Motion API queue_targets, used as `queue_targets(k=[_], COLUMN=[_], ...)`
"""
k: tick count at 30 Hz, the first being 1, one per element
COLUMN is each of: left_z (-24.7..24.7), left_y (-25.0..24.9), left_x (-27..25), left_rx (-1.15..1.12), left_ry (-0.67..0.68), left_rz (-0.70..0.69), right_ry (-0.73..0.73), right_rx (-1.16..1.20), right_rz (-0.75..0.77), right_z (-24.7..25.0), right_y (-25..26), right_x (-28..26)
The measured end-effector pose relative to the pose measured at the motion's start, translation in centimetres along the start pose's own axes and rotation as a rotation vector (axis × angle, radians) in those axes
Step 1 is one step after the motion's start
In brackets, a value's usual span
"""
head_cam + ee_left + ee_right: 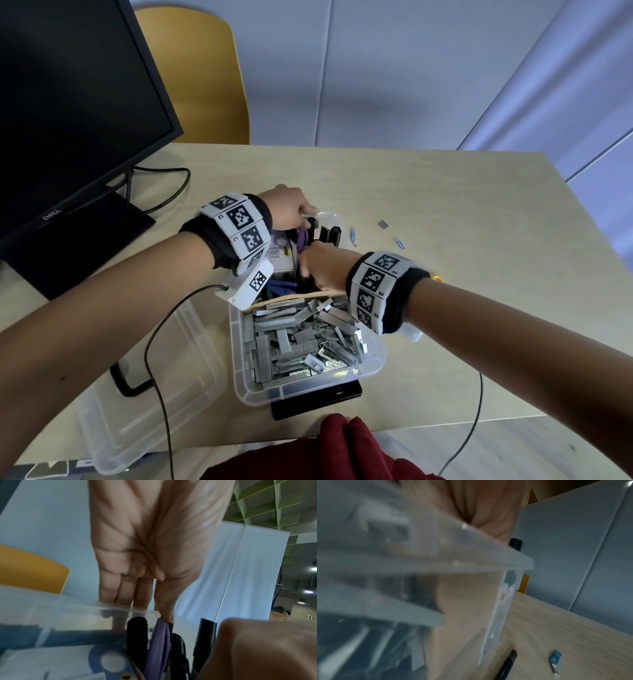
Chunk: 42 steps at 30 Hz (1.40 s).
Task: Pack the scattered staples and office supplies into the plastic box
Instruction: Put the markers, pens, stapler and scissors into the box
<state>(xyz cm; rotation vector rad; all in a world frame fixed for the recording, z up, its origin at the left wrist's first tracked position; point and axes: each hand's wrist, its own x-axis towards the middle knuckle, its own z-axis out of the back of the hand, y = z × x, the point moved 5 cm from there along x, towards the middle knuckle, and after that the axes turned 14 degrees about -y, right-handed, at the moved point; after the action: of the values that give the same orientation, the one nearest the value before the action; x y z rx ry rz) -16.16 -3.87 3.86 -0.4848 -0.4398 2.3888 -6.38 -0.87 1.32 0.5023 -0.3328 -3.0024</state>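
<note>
the clear plastic box (pixel 371 359) stands on the pale wood-grain worktop (pixel 462 212), its near end resting on a flat black device (pixel 318 399). its near compartment is heaped with silver strips of staples (pixel 301 337); a thin tan divider (pixel 294 298) parts that heap from the far compartment, where black marker pens (pixel 330 233), a purple looped item (pixel 303 240) and a white printed packet (pixel 282 255) stand.

the left hand (pixel 291 209) is at the box's far rim; in the left wrist view its fingers (pixel 126 592) lie straight and together over the clear edge, the forefinger tip touching the purple item. the right hand (pixel 323 265) reaches down into the far compartment; whether its fingers are apart or clamped on anything cannot be told, as they are hidden there.

on the worktop beyond the box lie two small blue clips (pixel 399 242) and a small grey square piece (pixel 383 224). a clear plastic lid (pixel 144 404) lies to the left, near a black monitor (pixel 68 102).
</note>
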Motion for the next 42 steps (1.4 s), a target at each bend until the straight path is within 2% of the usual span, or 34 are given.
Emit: queue_targets(k=[7,12,14,17,20,23,26,30,37,42], left_z=[0.0,-0.4,-0.6,-0.7,-1.4,-2.1,-2.2,-2.1,-2.2,-2.2], left_y=[-0.5,-0.4,-0.8,-1.5,-2.3,-2.5,-2.5,-2.3,-2.4,-2.0], left_x=[-0.3,-0.8,-0.9,-0.8,-0.1,0.9,1.6,1.9,2.8,3.4], left_rx=[0.063,-0.055,0.001,0.13,0.124,0.082,0.011,-0.043,-0.107,-0.141], left_ry=[0.006,0.062,0.068,0.068,0.102,0.047,-0.02,-0.014,-0.047,-0.011], left_rz=[0.003,0.084,0.074,0.022,0.041,0.085,0.119,0.126,0.136,0.147], right_ry=[-0.015,-0.046,-0.114,-0.165,-0.28,-0.427,-0.47,-0.371,-0.345,-0.364], right_rx=[0.009,0.021,0.165,0.509,0.78,0.908,0.783,0.431,0.289,0.259], right_rz=[0.002,0.074,0.076,-0.046,-0.168,-0.314,-0.407,-0.416,-0.616,-0.609], right_z=[0.0,1.0,1.9,3.2,4.2,4.6,3.7,0.1,-4.4,-4.7], right_y=[0.0,-0.2,-1.0,-3.6,-7.2,-11.0,-13.1,-13.8,-15.9,-16.8], right_x=[0.0,-1.7,-3.1,-4.9,-5.2,-4.2,-2.6,0.5,4.0,4.9])
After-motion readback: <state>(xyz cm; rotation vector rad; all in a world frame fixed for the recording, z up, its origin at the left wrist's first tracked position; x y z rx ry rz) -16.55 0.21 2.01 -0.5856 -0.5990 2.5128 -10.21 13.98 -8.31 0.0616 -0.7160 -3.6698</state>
